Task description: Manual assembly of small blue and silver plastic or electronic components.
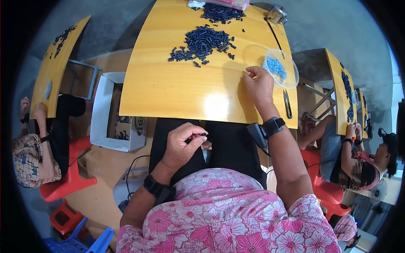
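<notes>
In front of my lap, just off the table's near edge, my left hand point(182, 143) is closed around a small black cylindrical piece point(193, 135), whose end shows between thumb and forefinger. My right hand point(258, 85) is over the right side of the table, its fingertips drawn together left of a clear plastic bowl point(294, 69). Whatever those fingertips hold, if anything, is too small to make out. Inside the bowl lie many tiny light-blue pieces point(276, 68). A heap of small black pieces point(204, 42) spreads across the far middle of the table.
The yellow table point(168, 92) also bears black snips point(287, 104), a metal tin point(277, 14), a pink-and-white bag point(228, 3) and a second black heap point(219, 13). A white box point(105, 111) stands at left. Other people work at tables on both sides.
</notes>
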Demonstrator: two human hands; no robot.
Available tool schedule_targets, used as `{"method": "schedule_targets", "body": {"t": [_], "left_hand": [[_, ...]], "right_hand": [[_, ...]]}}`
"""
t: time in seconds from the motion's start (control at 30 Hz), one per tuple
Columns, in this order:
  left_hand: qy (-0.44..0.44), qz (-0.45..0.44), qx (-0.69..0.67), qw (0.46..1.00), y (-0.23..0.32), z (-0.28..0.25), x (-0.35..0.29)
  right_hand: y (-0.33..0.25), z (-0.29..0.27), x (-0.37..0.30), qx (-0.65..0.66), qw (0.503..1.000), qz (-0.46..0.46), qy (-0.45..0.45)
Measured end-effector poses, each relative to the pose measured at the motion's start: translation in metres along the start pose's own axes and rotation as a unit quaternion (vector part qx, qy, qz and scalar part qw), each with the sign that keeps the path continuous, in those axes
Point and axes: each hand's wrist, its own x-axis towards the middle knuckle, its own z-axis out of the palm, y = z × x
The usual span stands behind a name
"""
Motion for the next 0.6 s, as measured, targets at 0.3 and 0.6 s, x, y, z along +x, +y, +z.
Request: {"method": "schedule_targets", "body": {"t": [0.3,0.6], "left_hand": [[-0.001,0.013,0.01,1.0,-0.0006,-0.0019,0.0024],[-0.001,0.015,0.02,1.0,-0.0024,-0.0032,0.0034]], "right_hand": [[-0.0007,0.0023,-0.0025,0.021,0.999,-0.026,-0.003],[-0.0049,0.0007,0.0011,0.022,0.998,-0.054,-0.003]]}}
